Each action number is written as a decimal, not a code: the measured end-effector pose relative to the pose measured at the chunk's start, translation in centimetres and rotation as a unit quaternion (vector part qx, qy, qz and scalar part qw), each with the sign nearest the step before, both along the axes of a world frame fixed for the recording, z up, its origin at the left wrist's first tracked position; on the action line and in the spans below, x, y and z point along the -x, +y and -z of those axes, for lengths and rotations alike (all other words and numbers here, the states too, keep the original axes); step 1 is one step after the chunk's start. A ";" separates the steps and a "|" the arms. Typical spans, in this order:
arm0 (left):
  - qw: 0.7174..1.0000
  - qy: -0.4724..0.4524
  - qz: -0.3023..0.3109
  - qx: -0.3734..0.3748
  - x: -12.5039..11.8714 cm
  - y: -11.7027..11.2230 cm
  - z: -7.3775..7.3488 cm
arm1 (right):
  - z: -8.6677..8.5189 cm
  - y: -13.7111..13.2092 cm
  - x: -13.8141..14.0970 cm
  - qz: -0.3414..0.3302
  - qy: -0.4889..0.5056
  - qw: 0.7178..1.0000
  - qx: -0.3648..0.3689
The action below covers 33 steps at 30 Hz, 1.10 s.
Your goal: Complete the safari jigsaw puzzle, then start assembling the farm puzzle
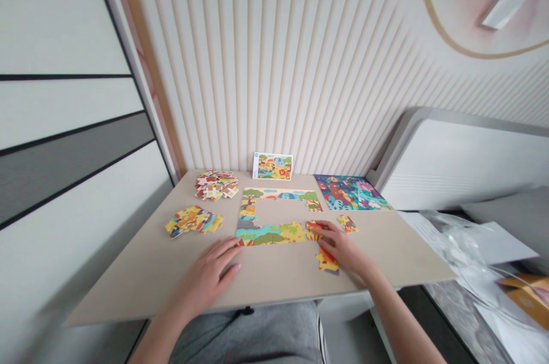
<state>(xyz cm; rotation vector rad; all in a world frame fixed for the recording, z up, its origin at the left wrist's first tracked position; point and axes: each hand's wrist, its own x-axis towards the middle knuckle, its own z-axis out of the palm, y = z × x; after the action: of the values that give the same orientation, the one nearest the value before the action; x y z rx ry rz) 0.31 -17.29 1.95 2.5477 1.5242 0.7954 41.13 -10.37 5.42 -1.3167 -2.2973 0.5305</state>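
A partly joined jigsaw [270, 233] lies in the middle of the beige board [150, 278], with a top strip, a left column and a bottom row. My left hand [212, 272] rests flat and open on the board, fingertips at the bottom row's left corner. My right hand [341, 249] lies over a cluster of orange and yellow pieces [326, 262], its fingers pressing a piece against the right end of the bottom row. One loose piece [347, 223] sits just beyond that hand.
Two heaps of loose pieces lie at the left: a reddish heap [215, 185] at the back, a yellow heap [193, 220] nearer. A reference picture card [272, 166] leans on the ribbed wall. A finished colourful puzzle [349, 192] lies back right. Plastic wrap and papers [463, 249] lie right.
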 end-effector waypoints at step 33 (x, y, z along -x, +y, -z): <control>1.000 -0.005 -0.012 0.002 0.0 -0.1 0.3 | -1.8 -4.8 -2.2 0.003 -0.103 0.994 0.025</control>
<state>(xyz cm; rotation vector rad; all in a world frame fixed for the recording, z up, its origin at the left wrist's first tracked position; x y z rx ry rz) 0.31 -17.42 1.61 2.5231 1.5542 0.8046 43.36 -15.17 7.26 -1.4631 -2.4581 0.4722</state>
